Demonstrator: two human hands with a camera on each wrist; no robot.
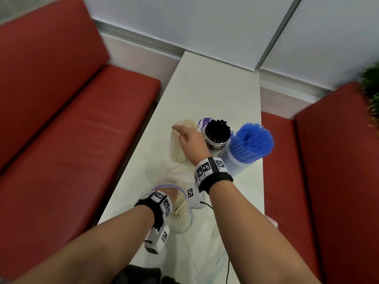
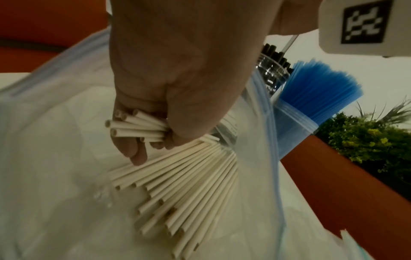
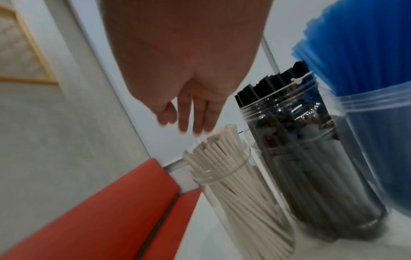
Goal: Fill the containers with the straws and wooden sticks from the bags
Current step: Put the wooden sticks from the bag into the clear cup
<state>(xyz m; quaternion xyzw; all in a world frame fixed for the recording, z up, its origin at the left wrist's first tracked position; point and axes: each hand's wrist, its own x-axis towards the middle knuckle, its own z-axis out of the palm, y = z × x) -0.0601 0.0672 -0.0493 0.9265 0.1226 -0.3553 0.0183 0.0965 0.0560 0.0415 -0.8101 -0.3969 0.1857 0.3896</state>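
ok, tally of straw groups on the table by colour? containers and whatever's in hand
White: 2 groups, one jar of white straws and one bunch of white straws gripped by the left hand inside the clear bag.
Black: 1 jar of black straws.
Blue: 1 container of blue straws.
Total: 4 groups.

Café or diner booth, red padded benches (image 1: 86,128), narrow white table (image 1: 213,93), jars of straws (image 1: 217,134)

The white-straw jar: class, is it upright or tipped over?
Upright. The white-straw jar stands on the table with its mouth up, straws poking out the top, beside the black-straw jar.
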